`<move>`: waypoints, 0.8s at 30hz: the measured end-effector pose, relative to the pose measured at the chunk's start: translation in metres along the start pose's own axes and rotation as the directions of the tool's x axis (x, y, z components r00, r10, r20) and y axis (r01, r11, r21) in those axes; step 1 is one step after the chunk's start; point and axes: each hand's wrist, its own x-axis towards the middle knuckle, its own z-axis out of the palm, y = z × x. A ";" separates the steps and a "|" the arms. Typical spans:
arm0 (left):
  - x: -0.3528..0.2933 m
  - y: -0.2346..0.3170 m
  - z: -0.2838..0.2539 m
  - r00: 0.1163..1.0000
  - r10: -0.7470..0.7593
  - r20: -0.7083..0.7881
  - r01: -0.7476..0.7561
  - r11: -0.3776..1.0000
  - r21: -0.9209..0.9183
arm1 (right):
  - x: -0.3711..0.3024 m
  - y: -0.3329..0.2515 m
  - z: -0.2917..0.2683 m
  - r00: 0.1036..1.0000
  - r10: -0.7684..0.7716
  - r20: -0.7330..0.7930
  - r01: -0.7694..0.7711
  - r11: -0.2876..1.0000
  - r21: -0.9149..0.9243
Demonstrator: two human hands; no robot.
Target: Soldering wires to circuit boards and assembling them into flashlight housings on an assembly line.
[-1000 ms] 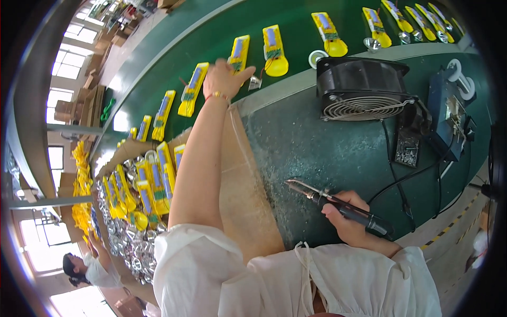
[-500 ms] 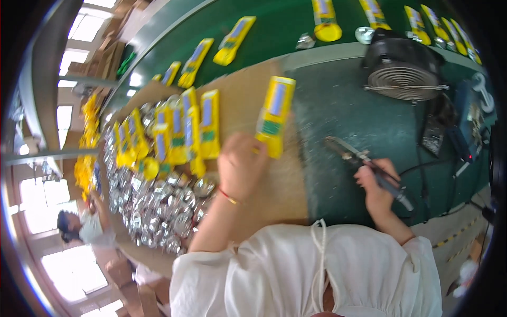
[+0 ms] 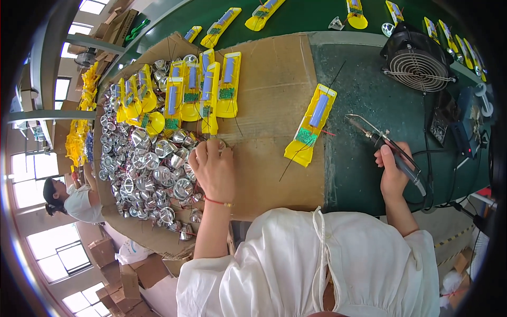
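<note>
At the right edge of the heap of silver reflector cups [image 3: 158,182], my left hand [image 3: 214,171] has its fingers curled down on a reflector cup [image 3: 221,143], mostly hidden by the fingertips. My right hand [image 3: 395,171] grips a soldering iron [image 3: 404,166], its metal tip pointing up and left. Between the hands a yellow housing [image 3: 298,152] lies tilted across the cardboard's edge. It carries a blue-violet cylindrical cell [image 3: 318,110] and a green circuit board [image 3: 306,136], with thin black and red wires sticking out. Neither hand touches this housing.
Several similar yellow housings [image 3: 227,103] lie on the heap and cardboard sheet [image 3: 264,185]. More line the green belt [image 3: 301,24] beyond. A black fan [image 3: 417,66] and a blue soldering station [image 3: 467,124] stand at right. Another person [image 3: 79,198] is at far left.
My left hand has left the yellow housing and moved to the reflector cups. The housing now lies by itself, more tilted. My right hand still holds the iron. The whole view has shifted.
</note>
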 end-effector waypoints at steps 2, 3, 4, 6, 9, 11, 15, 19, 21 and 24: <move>0.001 0.000 0.006 0.998 -0.048 -0.051 0.042 0.994 -0.104 | -0.003 -0.002 -0.001 1.000 -0.017 -0.016 0.017 1.000 0.001; 0.002 0.001 0.002 0.991 -0.071 -0.112 0.053 0.987 -0.153 | -0.004 -0.003 -0.002 0.999 -0.022 -0.030 0.022 1.000 -0.005; 0.005 0.003 -0.004 0.983 -0.095 -0.156 0.051 0.963 -0.265 | -0.006 -0.004 -0.003 0.999 -0.034 -0.023 0.034 0.999 -0.001; 0.013 0.009 -0.010 0.992 -0.129 -0.017 0.101 0.847 -0.523 | -0.009 -0.005 -0.004 0.998 -0.049 -0.033 0.049 0.999 -0.002; 0.023 0.041 -0.018 0.944 -0.079 0.320 0.325 0.378 -0.867 | -0.013 -0.006 -0.004 0.999 -0.040 -0.011 0.041 0.999 0.018; 0.031 0.061 -0.015 0.935 -0.011 0.355 0.335 0.360 -0.871 | -0.015 -0.008 -0.001 0.998 -0.056 0.011 0.056 0.998 0.004; 0.037 0.076 0.001 0.987 0.019 0.160 0.136 0.438 -0.889 | -0.025 -0.009 0.001 0.999 -0.034 0.008 0.034 0.999 0.016; 0.030 0.081 0.005 0.946 0.007 0.325 0.302 0.349 -0.887 | -0.028 -0.008 0.004 1.000 -0.005 0.025 0.004 0.998 0.057; 0.018 0.085 0.005 0.981 -0.105 0.161 0.192 0.526 -0.829 | -0.028 -0.008 0.007 0.999 -0.005 0.045 0.003 0.998 0.062; 0.004 0.092 0.005 0.973 -0.183 0.139 0.220 0.557 -0.801 | -0.030 -0.008 0.014 0.998 -0.003 0.068 -0.003 0.997 0.083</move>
